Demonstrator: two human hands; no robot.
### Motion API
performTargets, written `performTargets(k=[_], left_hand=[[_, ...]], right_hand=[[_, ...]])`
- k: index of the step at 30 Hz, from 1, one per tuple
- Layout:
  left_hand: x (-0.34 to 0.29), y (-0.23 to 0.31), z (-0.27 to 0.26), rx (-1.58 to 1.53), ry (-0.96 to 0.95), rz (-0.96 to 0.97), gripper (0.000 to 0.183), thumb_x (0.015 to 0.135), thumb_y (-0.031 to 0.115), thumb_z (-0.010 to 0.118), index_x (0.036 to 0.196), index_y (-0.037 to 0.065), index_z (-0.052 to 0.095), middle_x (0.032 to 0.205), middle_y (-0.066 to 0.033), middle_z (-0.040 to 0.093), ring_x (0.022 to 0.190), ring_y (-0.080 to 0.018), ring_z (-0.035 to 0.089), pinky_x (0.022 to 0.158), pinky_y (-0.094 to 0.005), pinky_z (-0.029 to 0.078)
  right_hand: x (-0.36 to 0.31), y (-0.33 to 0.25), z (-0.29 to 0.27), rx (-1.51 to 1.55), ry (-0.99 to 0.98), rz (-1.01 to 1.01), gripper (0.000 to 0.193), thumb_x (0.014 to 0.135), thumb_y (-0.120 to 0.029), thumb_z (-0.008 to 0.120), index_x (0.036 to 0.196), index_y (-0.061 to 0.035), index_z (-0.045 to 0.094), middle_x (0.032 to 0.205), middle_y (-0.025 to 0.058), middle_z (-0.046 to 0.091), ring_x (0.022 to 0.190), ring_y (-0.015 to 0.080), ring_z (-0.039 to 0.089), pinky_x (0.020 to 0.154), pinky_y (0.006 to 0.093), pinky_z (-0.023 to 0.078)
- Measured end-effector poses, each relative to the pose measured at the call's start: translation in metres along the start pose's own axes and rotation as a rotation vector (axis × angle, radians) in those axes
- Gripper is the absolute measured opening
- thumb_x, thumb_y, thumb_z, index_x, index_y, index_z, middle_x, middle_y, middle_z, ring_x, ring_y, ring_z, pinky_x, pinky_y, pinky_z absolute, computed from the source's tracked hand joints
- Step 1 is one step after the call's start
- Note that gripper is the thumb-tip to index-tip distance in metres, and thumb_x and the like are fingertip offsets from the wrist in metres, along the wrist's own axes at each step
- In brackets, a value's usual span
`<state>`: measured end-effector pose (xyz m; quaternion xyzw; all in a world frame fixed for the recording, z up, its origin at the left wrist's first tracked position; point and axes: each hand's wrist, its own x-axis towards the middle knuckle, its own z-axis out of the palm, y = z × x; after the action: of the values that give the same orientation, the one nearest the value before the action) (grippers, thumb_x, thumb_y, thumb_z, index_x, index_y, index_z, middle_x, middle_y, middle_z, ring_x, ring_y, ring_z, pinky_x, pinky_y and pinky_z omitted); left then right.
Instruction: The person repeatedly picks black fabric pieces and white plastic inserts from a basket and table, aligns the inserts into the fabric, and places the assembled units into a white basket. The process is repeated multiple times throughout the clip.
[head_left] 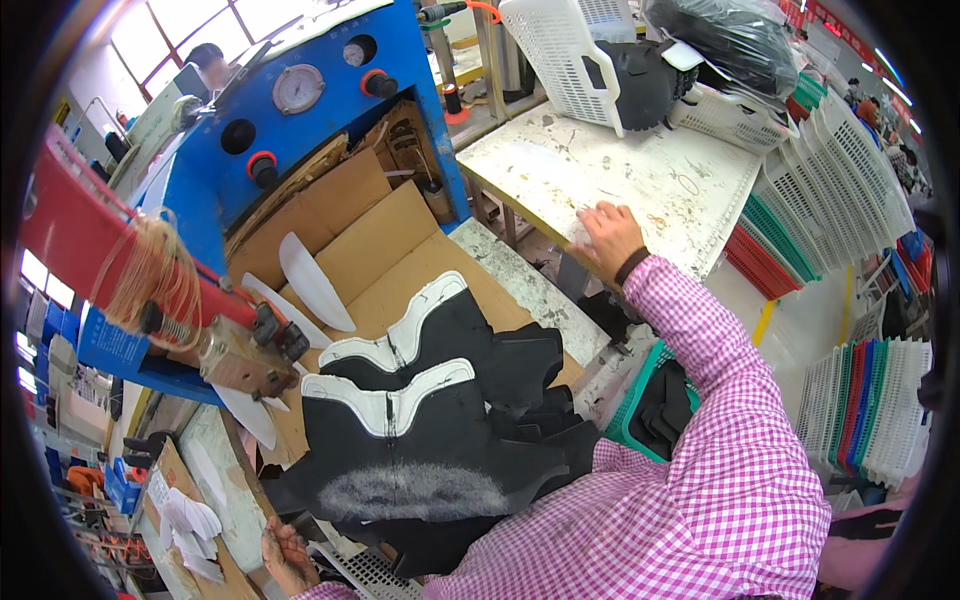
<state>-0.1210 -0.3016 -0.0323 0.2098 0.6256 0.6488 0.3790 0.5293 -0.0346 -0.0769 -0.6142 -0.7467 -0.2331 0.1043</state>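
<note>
My right hand (610,238) reaches forward to the edge of a white worktable (540,160). Its fingers are apart, with nothing held. At the lower left, my left hand (287,556) hangs beside a stack of black cut pieces, palm partly showing, fingers loosely bent and no object visible in them. The upper black piece (395,465) has a white curved edge band, a centre seam and a grey fuzzy patch. Behind it lies a second black piece (440,325) with a similar white band. Both rest on brown cardboard (370,285).
A blue machine (200,200) with gauges and knobs stands ahead. Its red arm (110,235), wound with elastic bands, juts in from the left. White curved inserts (315,280) lean on the cardboard. Baskets (565,60) top the worktable; a green basket (625,420) sits under my right arm.
</note>
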Motion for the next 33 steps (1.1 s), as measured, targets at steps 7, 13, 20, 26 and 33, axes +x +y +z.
performTargets(k=[7,13,20,26,33], left_hand=[[-0.013,0.0,-0.008,-0.047,-0.067,0.097,0.037,0.093,0.023,0.054,0.119,-0.004,0.05,0.082,-0.0073,0.063,0.068,-0.0111,0.058,0.062,-0.0208,0.048],[-0.029,-0.001,-0.017,-0.047,-0.041,0.081,0.038,0.092,0.023,0.055,0.119,-0.003,0.051,0.082,-0.0064,0.063,0.07,-0.0109,0.058,0.063,-0.0214,0.047],[-0.037,0.03,0.044,-0.062,-0.18,0.162,0.034,0.094,0.023,0.052,0.117,-0.002,0.052,0.083,-0.008,0.064,0.072,-0.012,0.059,0.061,-0.0228,0.048],[-0.07,0.066,0.11,0.129,-0.554,0.324,0.056,0.086,0.034,0.061,0.125,-0.004,0.046,0.099,-0.0153,0.063,0.082,-0.0159,0.06,0.07,-0.025,0.048],[-0.094,0.061,0.207,-0.232,-0.842,0.133,0.083,0.085,0.047,0.058,0.144,0.002,0.019,0.144,-0.0201,0.032,0.131,-0.0284,0.036,0.105,-0.0404,0.03]], right_hand=[[0.037,-0.012,0.018,-0.021,-0.317,0.264,0.072,0.087,-0.058,0.046,0.129,0.0005,0.045,0.123,0.0187,0.055,0.12,0.0269,0.047,0.097,0.04,0.034],[0.0,-0.045,0.005,-0.142,0.046,-0.051,0.034,0.082,-0.026,0.059,0.105,-0.0009,0.059,0.082,0.0106,0.065,0.096,0.0241,0.056,0.087,0.0376,0.039],[-0.018,-0.028,-0.037,0.098,0.349,0.079,0.008,0.074,-0.006,0.056,0.075,-0.01,0.063,0.071,0.0055,0.06,0.076,0.0221,0.057,0.069,0.0348,0.046],[-0.04,-0.018,-0.147,1.322,0.306,0.488,0.003,0.084,-0.003,0.061,0.086,-0.0024,0.062,0.075,0.0046,0.064,0.067,0.0111,0.061,0.057,0.0232,0.051],[-0.041,-0.102,-0.193,2.17,-0.263,0.313,0.014,0.084,-0.009,0.065,0.093,-0.0019,0.056,0.076,0.0074,0.064,0.062,0.014,0.063,0.055,0.0243,0.053]])
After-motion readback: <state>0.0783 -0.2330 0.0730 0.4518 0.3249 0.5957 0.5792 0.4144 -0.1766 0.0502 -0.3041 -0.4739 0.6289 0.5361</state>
